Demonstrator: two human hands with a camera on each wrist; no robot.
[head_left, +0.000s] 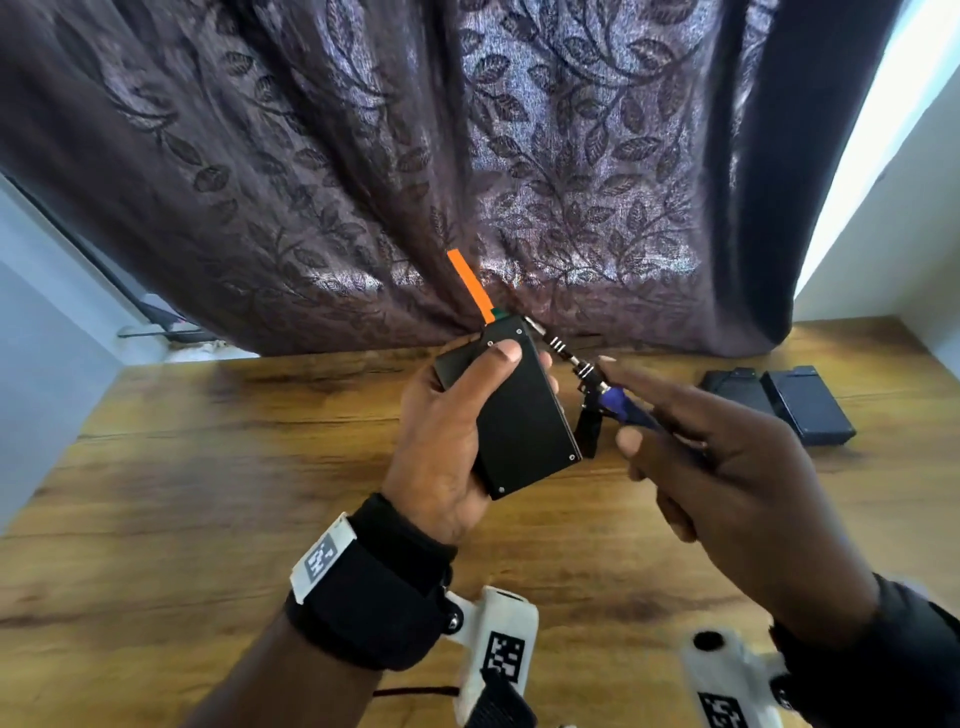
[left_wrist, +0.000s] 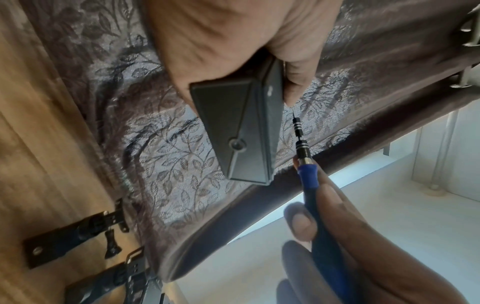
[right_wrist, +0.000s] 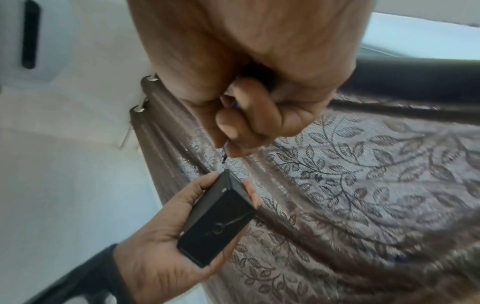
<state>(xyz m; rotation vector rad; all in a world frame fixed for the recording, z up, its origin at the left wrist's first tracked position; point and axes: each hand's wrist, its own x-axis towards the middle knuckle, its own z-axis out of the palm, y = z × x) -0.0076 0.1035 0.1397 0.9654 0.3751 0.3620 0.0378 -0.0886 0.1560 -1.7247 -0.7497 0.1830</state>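
My left hand (head_left: 452, 431) grips a flat black box (head_left: 519, 410) above the wooden table (head_left: 208, 493), thumb across its top face and fingers behind. The box (left_wrist: 241, 131) has small screws at its corners and an orange strip (head_left: 470, 283) sticking up from its far end. My right hand (head_left: 727, 467) holds a blue-handled precision screwdriver (head_left: 613, 400), index finger stretched along it. The screwdriver's tip (left_wrist: 293, 113) is at the box's far right corner. In the right wrist view the box (right_wrist: 221, 218) lies in the left palm (right_wrist: 161, 246), below the right hand's curled fingers (right_wrist: 249, 123).
Two more black cases (head_left: 779, 405) lie on the table at the right. A patterned brown curtain (head_left: 467, 156) hangs behind the table down to its far edge. White walls stand at both sides. Black bracket parts (left_wrist: 78, 236) lie on the wood in the left wrist view.
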